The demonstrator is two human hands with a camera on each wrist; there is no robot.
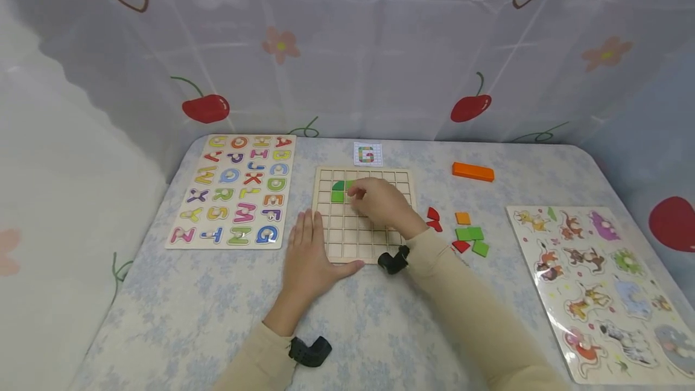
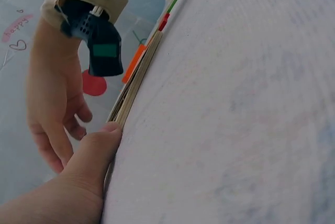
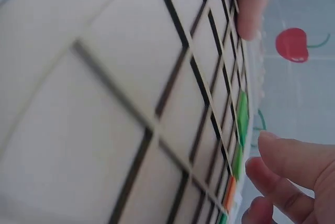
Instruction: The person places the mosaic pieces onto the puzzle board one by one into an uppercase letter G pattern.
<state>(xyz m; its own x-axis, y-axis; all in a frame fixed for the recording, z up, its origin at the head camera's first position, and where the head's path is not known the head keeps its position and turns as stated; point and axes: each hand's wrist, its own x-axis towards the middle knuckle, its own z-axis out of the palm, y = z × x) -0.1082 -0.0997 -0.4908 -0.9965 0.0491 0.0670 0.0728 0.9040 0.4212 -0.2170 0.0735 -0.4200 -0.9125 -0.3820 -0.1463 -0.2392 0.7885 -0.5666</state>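
Note:
A pale wooden grid board (image 1: 342,240) lies in the middle of the table. My left hand (image 1: 309,258) rests at its front left corner, fingers straight along the left side. The left thumb (image 2: 97,143) lies against the board's near edge. Above the upper grid is my right hand (image 1: 380,201), fingers bent and the thumb (image 3: 293,158) apart from them, with nothing visible between. Beside those fingertips, a green square tile (image 1: 337,197) and a dark green rounded tile (image 1: 338,186) sit in cells. The right wrist view also shows an orange tile (image 3: 230,192) in the grid.
Behind the board lies a small patterned card (image 1: 367,154) with a coloured G. To the right are loose red pieces (image 1: 433,214), green pieces (image 1: 469,233), an orange square (image 1: 463,218) and an orange box (image 1: 473,172). A letter puzzle (image 1: 225,225) and an animal puzzle (image 1: 554,300) flank them.

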